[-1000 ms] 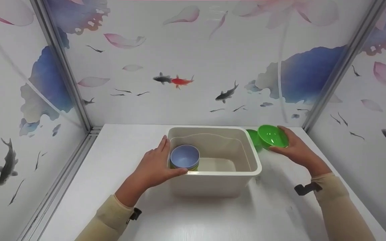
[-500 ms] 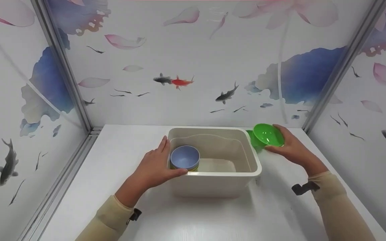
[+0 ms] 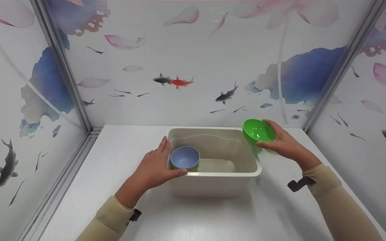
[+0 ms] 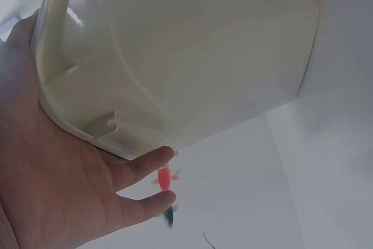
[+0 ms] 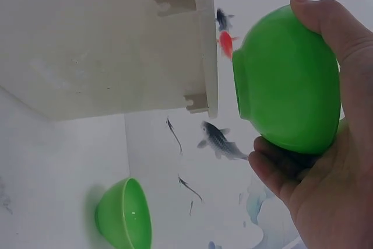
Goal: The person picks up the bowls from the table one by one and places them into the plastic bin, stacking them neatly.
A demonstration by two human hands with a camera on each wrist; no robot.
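Note:
A cream plastic bin [image 3: 206, 185] stands on the white table. My left hand [image 3: 152, 167] lies against its left end with fingers fairly straight, the thumb along the front rim; in the left wrist view the fingers [image 4: 143, 167] extend past the bin's edge. Inside, at the left, sits a blue bowl [image 3: 185, 157] stacked on something yellow-green. My right hand [image 3: 285, 142] grips a green bowl [image 3: 259, 130] between thumb and fingers, tilted, at the bin's right rim. A second green bowl [image 5: 119, 214] rests on the table beside the bin, mostly hidden in the head view.
White panels printed with fish and petals [image 3: 179, 81] enclose the table at the back and both sides. Metal frame posts [image 3: 62, 67] stand at the corners. The table [image 3: 193, 217] extends in front of the bin.
My right hand has moved the green bowl left and slightly up, from beside the bin to over its right rim. The left hand and the bin have stayed in place.

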